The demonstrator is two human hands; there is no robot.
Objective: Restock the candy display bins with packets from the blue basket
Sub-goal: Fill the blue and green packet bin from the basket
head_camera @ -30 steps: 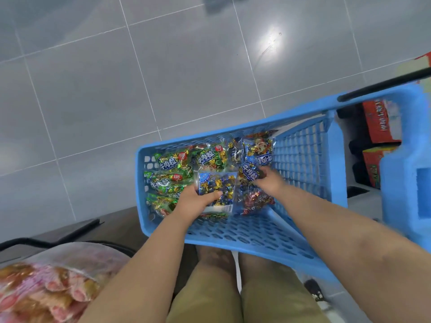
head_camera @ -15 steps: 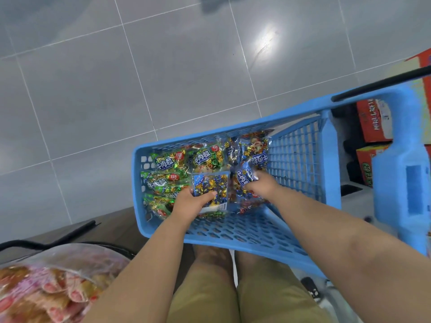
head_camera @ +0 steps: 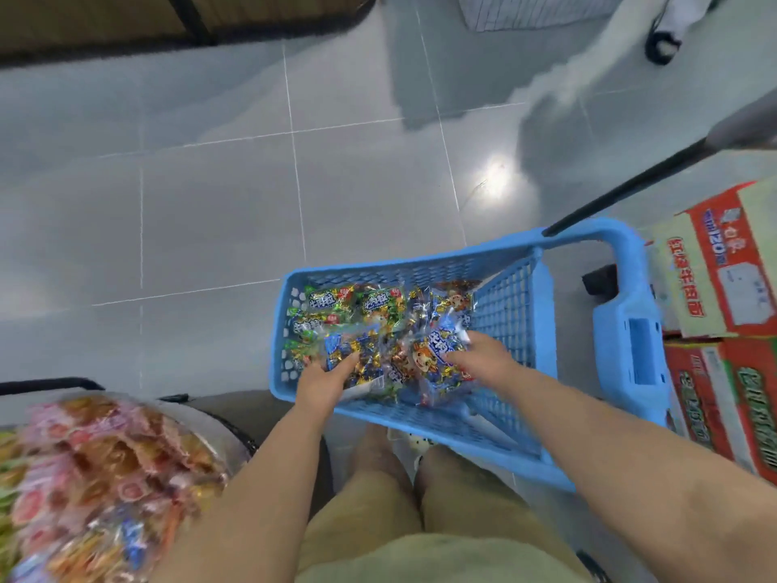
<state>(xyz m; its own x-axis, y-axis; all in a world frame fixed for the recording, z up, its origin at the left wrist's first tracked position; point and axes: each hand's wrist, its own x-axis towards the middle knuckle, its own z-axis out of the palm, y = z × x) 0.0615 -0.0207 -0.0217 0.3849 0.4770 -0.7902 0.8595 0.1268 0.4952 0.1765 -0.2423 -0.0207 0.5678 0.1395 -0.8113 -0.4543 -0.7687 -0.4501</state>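
Blue latticed basket, lower centre, is heaped with glossy crinkled packets; one blue packet is pinched by the left hand, a cartoon-faced packet by the right hand.

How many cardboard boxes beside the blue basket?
2. Both are right of the blue basket: the upper box with open flaps, and the lower box beneath it. More may be hidden past the frame edge.
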